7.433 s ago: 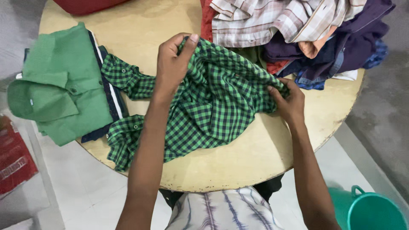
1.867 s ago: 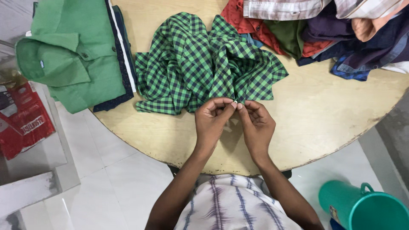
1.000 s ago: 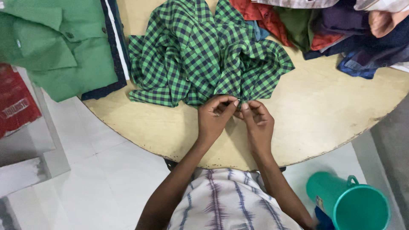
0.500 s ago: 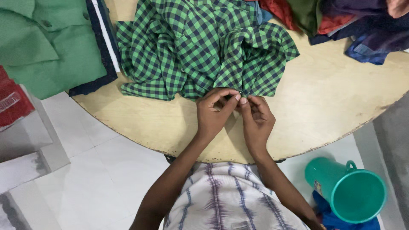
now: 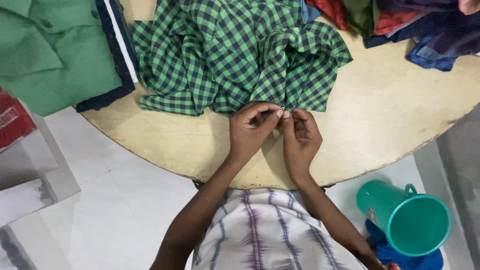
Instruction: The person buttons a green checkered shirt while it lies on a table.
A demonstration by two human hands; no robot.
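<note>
The round wooden table (image 5: 380, 125) is sliding up in my view since a second ago; my left hand (image 5: 250, 131) and right hand (image 5: 300, 137) are still pinching the green checked shirt (image 5: 225, 55) hem at its near edge, fingertips meeting, so the fastening is continuing.

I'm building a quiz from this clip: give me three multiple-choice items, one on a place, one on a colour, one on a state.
1. Where does the folded green shirt lie?
A. left part of the round table
B. on the floor
C. in the bucket

2. What colour is the bucket?
A. red
B. teal
C. yellow

3. How is the checked shirt?
A. neatly folded
B. hanging
C. crumpled, its edge pinched by both hands

A: it rests at the table's left.
B: its wall is teal.
C: left hand and right hand grip its hem.
</note>
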